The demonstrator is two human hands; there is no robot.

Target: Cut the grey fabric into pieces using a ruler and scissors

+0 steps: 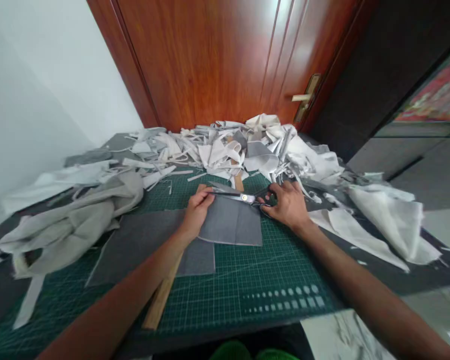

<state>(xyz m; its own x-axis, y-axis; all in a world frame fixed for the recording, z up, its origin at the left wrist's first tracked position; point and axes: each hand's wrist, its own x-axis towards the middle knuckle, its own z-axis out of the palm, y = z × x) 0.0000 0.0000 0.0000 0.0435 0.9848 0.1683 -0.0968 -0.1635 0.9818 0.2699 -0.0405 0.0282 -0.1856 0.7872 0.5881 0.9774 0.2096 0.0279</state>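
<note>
Pressing a flat grey fabric piece (230, 222) down with the open left hand (197, 212), right hand (287, 205) gripping long steel scissors (240, 197), white fabric offcuts (225, 150) heaped beyond.

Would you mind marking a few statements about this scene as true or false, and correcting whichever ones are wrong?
1. The right hand holds a pair of scissors with dark handles. True.
2. The left hand holds the scissors. False: it rests on a piece of grey fabric.
3. The green cutting mat is printed with a grid. True.
4. The heap of white and grey fabric scraps sits in a basket. False: it lies loose beyond the mat, with no basket around it.
5. A wooden door with a metal lever handle stands beyond the heap. True.
</note>
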